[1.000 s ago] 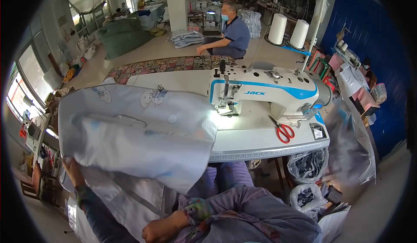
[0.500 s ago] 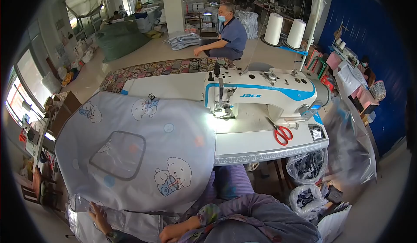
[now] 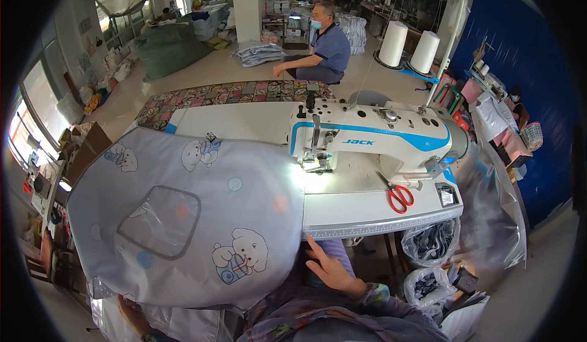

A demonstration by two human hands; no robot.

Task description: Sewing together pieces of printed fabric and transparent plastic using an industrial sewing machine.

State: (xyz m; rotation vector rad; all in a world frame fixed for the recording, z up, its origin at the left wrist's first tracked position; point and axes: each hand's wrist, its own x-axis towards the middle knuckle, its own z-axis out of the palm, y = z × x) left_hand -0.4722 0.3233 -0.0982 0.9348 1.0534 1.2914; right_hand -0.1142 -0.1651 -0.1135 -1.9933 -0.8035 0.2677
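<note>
A large grey cloth piece [image 3: 183, 268] printed with cartoon dogs and coloured dots lies over the left of the sewing table and hangs off its front. A clear plastic window [image 3: 164, 226] with a dark border is set in it. My left hand [image 3: 131, 317] is at the cloth's lower left edge, over clear plastic sheeting, its fingers partly hidden by the cloth. My right hand [image 3: 335, 273] is just off the table's front edge, right of the cloth, with fingers apart and nothing in it. The white and blue sewing machine [image 3: 373, 135] stands beyond, its needle area lit beside the cloth.
Red-handled scissors [image 3: 400, 198] lie on the table right of the needle. White thread cones [image 3: 392, 44] stand behind the machine. Bags of dark scraps [image 3: 430, 243] hang below the table's right end. A masked person [image 3: 327, 48] sits beyond the table.
My right hand has moved from the cloth's lower edge rightward and up to the table front, its fingers spreading. The cloth's lower edge has come down over my left hand's fingers.
</note>
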